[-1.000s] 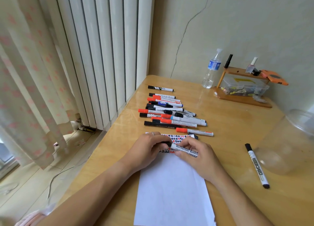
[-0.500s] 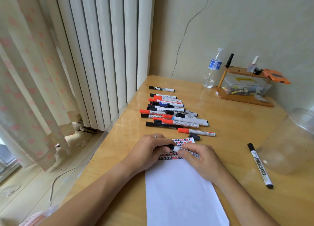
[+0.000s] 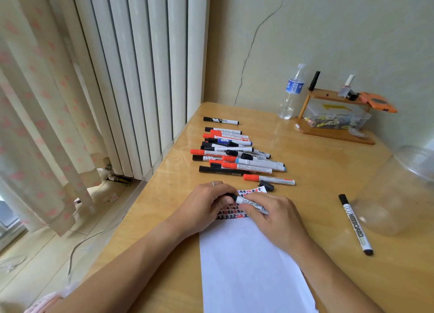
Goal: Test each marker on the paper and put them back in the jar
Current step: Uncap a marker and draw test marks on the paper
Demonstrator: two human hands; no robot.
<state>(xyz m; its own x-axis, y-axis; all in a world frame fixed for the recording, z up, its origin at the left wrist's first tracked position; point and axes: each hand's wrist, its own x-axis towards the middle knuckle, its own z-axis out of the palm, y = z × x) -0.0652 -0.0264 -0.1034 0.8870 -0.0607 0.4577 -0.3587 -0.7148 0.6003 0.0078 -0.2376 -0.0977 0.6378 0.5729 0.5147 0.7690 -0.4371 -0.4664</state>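
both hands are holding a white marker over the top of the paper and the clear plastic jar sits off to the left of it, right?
Not quite. The head view shows the clear plastic jar to the right of the white sheet of paper, not the left. The rest holds: the left hand and right hand both hold the white whiteboard marker over the paper's top.

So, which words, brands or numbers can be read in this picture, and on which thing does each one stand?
"WHITEBOARD": on the lone marker lying beside the jar.
Held marker, gripped by left hand and right hand: print too blurred to read.
Marker pile: logos and print too small.
Water bottle: blue label unreadable.
Paper: only red and black test marks, no words.
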